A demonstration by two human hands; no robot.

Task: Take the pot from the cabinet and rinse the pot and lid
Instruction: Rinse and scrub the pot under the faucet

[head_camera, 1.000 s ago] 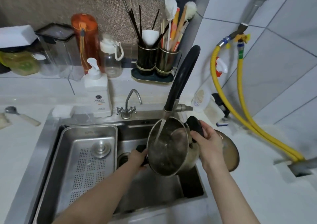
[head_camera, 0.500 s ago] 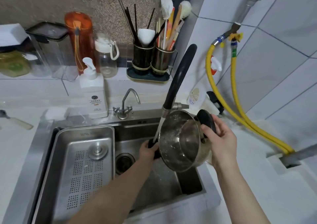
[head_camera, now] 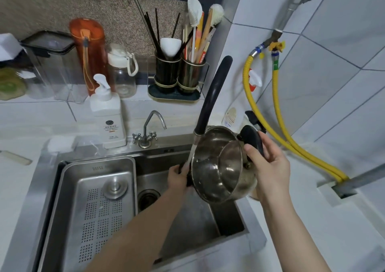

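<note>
Two hands tip a steel pot (head_camera: 218, 165) on its side over the sink (head_camera: 193, 225), its mouth turned left toward the black tap (head_camera: 212, 96).

Head view: the left hand (head_camera: 179, 176) is closed on the lower black handle, the right hand (head_camera: 268, 167) wrapped round the upper one. A thin stream runs past the rim; a good rinse likely means swirling while keeping both grips firm. The pot looks empty; the lid is not clearly visible. A perforated tray (head_camera: 100, 209) holds a round metal plug (head_camera: 114, 187).
</note>
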